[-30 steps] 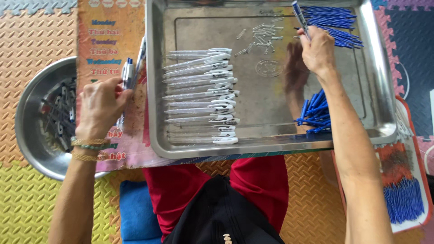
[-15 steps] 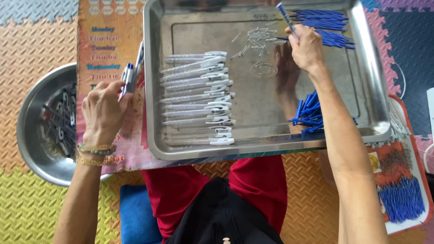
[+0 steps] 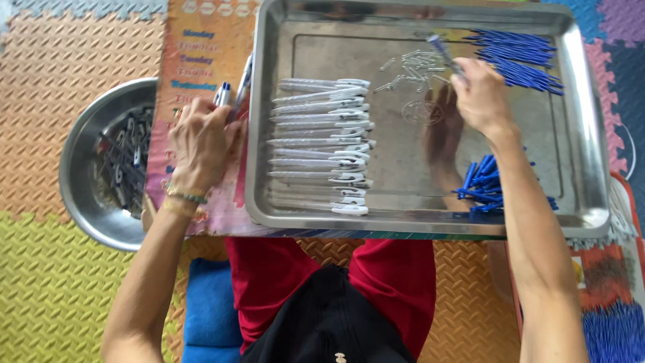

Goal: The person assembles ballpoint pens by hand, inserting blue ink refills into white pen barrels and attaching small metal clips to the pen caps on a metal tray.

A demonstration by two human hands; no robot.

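Observation:
A large steel tray [image 3: 578, 134] lies in front of me. My left hand [image 3: 200, 141] hovers just left of the tray and grips a few white pen barrels [image 3: 232, 91] with blue tips. My right hand [image 3: 478, 97] is over the tray's upper right and pinches one thin blue pen refill [image 3: 443, 54]. A row of clear-and-white pen barrels [image 3: 322, 144] fills the tray's left half. Blue refills [image 3: 517, 60] lie in the tray's top right corner, and a pile of blue caps [image 3: 484, 188] sits at its lower right. Small springs [image 3: 410, 67] are scattered near the top middle.
A round steel bowl [image 3: 77, 168] with dark pen parts stands at the left on the foam floor mats. A colourful printed board [image 3: 195, 54] lies under the tray. More blue parts [image 3: 615, 333] lie at the bottom right. My red-clothed lap [image 3: 396, 275] is below the tray.
My right hand, with the blue refill, has drifted slightly left toward the springs. My left hand has stayed beside the tray with the barrels.

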